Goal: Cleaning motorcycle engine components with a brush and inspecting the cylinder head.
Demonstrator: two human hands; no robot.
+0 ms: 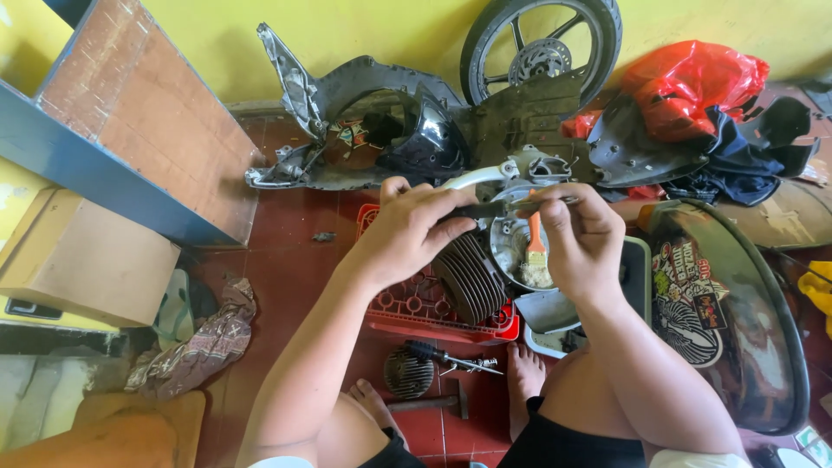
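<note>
Worn red-tiled workshop floor [286, 260], crowded from wall to feet. Directly on the tiles: a red plastic crate [407, 312], a round finned metal cylinder part [407, 371], a black-handled screwdriver [446, 356] just beside it, and a steel hammer [433, 402] near two bare feet. Further left, a crumpled patterned rag [204, 342] beside a brown cardboard box [82, 260]. Along the yellow wall, grey plastic motorcycle body panels [364, 95] and a black spoked wheel [542, 43] (leaning upright).

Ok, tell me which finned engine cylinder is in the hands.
The larger finned cylinder over the red crate, steadied by the left hand; the smaller one lies untouched on the floor.
</note>
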